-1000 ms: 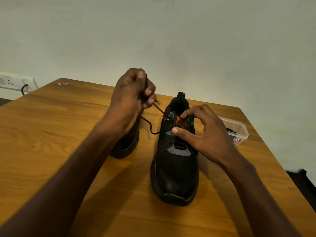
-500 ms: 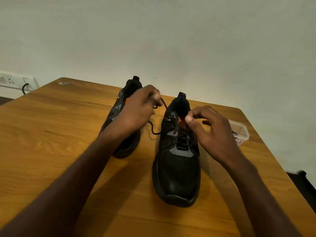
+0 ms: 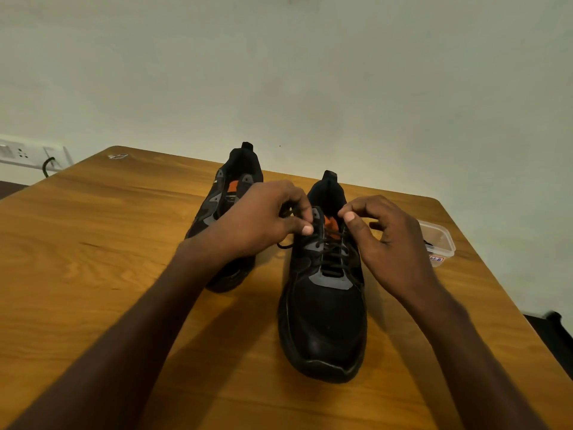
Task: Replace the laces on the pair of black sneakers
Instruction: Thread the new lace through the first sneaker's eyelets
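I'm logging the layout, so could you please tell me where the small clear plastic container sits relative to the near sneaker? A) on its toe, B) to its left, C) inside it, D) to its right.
D: the clear container stands on the table right of the near sneaker, past the right hand.

- both forearms reach forward from the bottom corners and draw in toward each other.
- left hand (image 3: 260, 218) is curled, knuckles up, thumb and forefinger pinched together, seemingly on a thin black lace (image 3: 286, 243).
- right hand (image 3: 387, 243) is arched, thumb meeting the forefinger, the other fingers loosely bent.
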### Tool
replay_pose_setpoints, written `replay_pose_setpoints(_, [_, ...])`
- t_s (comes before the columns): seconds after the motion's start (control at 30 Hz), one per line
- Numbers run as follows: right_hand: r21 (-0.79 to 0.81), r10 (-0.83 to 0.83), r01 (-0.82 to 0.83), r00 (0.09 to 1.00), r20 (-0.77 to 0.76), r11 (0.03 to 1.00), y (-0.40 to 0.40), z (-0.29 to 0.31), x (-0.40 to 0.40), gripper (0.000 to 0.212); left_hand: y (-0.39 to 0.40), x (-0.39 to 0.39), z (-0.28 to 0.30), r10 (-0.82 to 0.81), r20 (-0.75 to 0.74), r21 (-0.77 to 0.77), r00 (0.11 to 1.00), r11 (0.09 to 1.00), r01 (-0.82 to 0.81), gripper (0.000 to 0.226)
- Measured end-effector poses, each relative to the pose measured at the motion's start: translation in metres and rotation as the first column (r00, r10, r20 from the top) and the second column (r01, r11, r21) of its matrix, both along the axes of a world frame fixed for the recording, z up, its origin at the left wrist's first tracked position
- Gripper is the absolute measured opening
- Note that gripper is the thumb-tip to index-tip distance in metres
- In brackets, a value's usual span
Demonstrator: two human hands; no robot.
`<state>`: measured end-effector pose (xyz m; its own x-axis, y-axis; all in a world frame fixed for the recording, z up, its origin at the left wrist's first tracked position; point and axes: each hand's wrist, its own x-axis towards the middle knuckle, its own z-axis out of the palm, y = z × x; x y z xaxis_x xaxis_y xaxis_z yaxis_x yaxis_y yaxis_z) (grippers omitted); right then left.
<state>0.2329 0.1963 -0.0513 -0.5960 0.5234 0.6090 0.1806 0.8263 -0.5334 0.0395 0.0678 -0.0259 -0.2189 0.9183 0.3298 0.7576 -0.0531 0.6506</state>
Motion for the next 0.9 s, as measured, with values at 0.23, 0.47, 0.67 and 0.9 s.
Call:
replay_pose_setpoints(0.23, [0.199,0.055,-0.08,0.99,0.131,0.977,-0.035,0.005,-0.013,0.032,0.0,-0.003,-0.003,0.015,-0.089,0.03,0.996,0.999,-0.012,0.013])
replay_pose_setpoints(0.47, [0.299,-0.088,0.024,0.976,0.202,0.954,-0.043,0.006,-0.014,0.039,0.004,-0.006,-0.004,0.095,-0.224,0.009,0.97,0.995,-0.096,0.011])
replay_pose_setpoints(0.67, [0.038,0.079,-0.08,0.997,0.024,0.996,-0.04,0.018,-0.003,0.042,0.003,-0.005,-0.003,0.224,-0.288,0.051,0.931,0.975,-0.219,0.018])
replay_pose_setpoints(0.9, [-0.665,0.051,-0.431,0.859,-0.509,0.61,-0.021,0.041,0.015,0.042,-0.004,-0.007,0.005,0.357,-0.216,0.09,0.909,0.934,-0.346,0.019])
